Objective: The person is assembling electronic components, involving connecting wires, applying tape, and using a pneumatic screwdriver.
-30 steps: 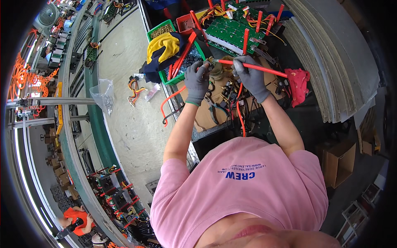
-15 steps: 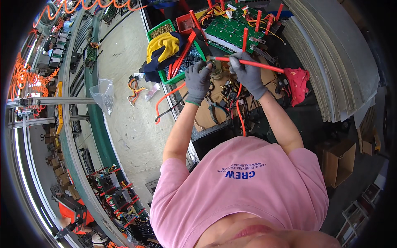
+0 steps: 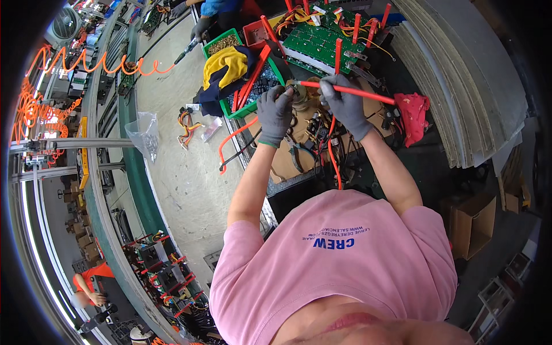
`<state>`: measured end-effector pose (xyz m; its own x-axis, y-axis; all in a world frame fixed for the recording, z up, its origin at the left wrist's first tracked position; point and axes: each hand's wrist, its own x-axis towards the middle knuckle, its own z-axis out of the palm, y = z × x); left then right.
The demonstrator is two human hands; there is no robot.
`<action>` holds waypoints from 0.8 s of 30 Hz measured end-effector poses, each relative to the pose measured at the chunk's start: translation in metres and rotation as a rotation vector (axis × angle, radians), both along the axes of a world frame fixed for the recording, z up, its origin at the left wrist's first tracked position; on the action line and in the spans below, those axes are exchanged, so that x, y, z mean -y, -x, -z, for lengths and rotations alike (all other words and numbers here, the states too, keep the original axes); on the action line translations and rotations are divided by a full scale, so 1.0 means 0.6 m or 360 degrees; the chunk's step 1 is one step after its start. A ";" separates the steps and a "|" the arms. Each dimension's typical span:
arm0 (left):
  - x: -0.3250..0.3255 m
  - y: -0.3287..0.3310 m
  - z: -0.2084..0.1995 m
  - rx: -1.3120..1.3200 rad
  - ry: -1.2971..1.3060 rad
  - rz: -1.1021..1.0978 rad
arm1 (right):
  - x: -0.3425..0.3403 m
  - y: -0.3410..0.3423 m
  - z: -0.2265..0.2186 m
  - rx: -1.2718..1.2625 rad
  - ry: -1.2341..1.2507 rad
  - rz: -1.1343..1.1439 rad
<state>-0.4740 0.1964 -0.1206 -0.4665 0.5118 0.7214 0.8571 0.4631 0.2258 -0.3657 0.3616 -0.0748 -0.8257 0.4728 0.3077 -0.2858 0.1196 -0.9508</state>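
Both of my hands wear grey gloves and work over a cardboard-covered bench. A long red tube-like piece [image 3: 368,94] with a metallic-looking left end lies across in front of me. My right hand [image 3: 347,109] is closed around its middle part. My left hand [image 3: 275,114] pinches at its left end; the fingers hide just what they grip there. Right of the tube hangs a red cloth [image 3: 413,118], close to its far end. Below my hands are pliers [image 3: 296,156] with dark handles and a tangle of dark cables and connectors [image 3: 319,131].
Green circuit boards [image 3: 313,49] with upright red pieces stand ahead. A green bin [image 3: 248,109] holds dark small parts, with a yellow-and-navy cloth [image 3: 225,68] over its edge. Stacked grey sheets [image 3: 454,98] are at right. A co-worker's gloved hand [image 3: 201,27] holds a power screwdriver [image 3: 186,50].
My hands and the red tube have barely moved. A co-worker's gloved hand with a screwdriver has come in at the top, pulling the orange coiled hose lower. A person in orange at lower left has shifted.
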 end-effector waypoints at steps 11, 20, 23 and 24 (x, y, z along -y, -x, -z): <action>0.001 0.003 0.006 0.0071 -0.0048 -0.0007 | 0.006 -0.005 0.001 0.0082 0.0154 -0.0021; 0.002 0.010 0.000 0.0265 -0.0273 0.0033 | 0.001 -0.003 0.013 0.0071 0.0182 0.0060; 0.003 0.006 0.007 0.0460 -0.0285 0.0080 | 0.012 0.006 0.020 -0.0084 0.0224 0.0052; 0.003 0.006 0.012 0.0497 -0.0318 0.0083 | 0.009 0.007 0.030 -0.0040 0.0176 0.0030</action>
<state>-0.4777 0.1944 -0.1281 -0.6569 0.4041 0.6365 0.7539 0.3409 0.5617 -0.3699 0.3563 -0.0928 -0.8091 0.5203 0.2733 -0.3085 0.0197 -0.9510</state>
